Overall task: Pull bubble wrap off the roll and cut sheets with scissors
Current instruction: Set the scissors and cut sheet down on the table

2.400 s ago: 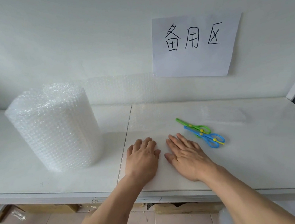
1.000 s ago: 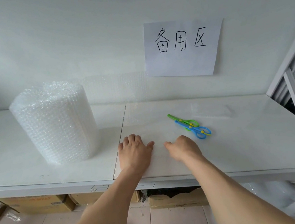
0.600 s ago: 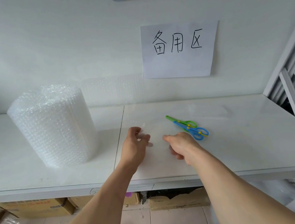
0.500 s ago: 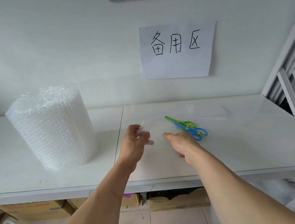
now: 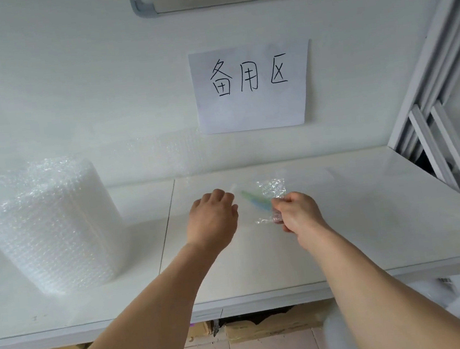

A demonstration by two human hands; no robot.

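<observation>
Right hand [image 5: 299, 213] pinches a bubble wrap sheet [image 5: 272, 191], blurring the scissors [image 5: 256, 200] behind. Left hand [image 5: 214, 219] curled; grip unclear. Bubble wrap roll [image 5: 45, 224] stands left, well apart.

Both hands raised, left hand [image 5: 213, 219] and right hand [image 5: 296, 212] curled.

We see the bubble wrap roll [image 5: 45, 227] standing upright and blocking the left of the tabletop [image 5: 372, 229]. Our hands, left [image 5: 214, 219] and right [image 5: 299, 213], hover mid-table with a gap between them. Metal shelf rails [image 5: 439, 110] bound the far right; the tabletop between lies open.
</observation>
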